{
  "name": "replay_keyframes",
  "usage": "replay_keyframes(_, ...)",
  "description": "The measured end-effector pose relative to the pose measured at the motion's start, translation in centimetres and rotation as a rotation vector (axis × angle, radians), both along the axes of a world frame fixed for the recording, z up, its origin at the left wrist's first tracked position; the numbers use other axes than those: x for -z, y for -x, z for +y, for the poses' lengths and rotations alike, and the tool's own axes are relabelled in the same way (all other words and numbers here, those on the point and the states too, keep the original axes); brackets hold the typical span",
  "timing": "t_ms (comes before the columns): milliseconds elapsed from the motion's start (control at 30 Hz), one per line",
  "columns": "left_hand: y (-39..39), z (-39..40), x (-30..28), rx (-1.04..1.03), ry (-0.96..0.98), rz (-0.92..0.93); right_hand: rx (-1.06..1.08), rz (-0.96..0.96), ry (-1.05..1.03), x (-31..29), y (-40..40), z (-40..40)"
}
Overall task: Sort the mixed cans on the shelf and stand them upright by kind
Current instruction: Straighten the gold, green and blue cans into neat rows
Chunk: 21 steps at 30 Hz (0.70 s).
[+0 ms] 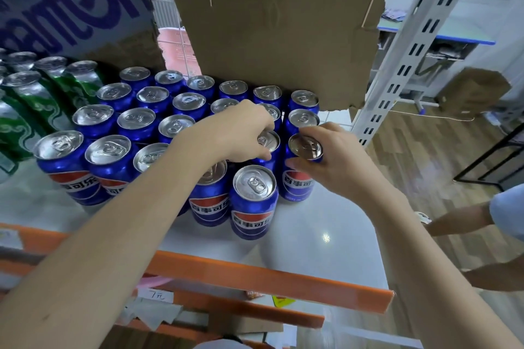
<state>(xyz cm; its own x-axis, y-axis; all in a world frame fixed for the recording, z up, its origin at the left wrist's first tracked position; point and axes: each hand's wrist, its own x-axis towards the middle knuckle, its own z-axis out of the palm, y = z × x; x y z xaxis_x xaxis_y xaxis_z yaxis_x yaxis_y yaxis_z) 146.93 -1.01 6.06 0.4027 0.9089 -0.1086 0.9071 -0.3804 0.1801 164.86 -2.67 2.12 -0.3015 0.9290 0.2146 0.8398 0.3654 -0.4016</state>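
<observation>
Several blue cola cans stand upright in rows on the white shelf. My left hand reaches over them, its fingers curled round the top of one blue can in the middle rows. My right hand grips the upper part of another blue can at the right end of the group. One blue can stands alone in front of the rows. Green cans stand grouped at the far left.
Torn brown cardboard hangs behind the cans. An orange rail edges the shelf front. A white slotted upright rises at the right. Another person's arm shows at the right edge over wooden floor.
</observation>
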Motion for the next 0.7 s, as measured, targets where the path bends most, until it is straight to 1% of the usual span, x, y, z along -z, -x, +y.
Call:
replay_keyframes(300, -0.1, 0.1, 0.4, -0.024, 0.001, -0.025, 0.048, 0.035, -0.038, 1.4, 0.4, -0.6)
replay_keyframes(500, 0.4, -1.0, 2.1, -0.036, -0.033, -0.078, 0.077, -0.030, -0.153, 3.0, 1.0, -1.5)
replay_keyframes(700, 1.4, -2.0, 3.2, -0.051, -0.058, -0.338, 0.119, -0.060, -0.132, 4.2, 1.6, -1.7)
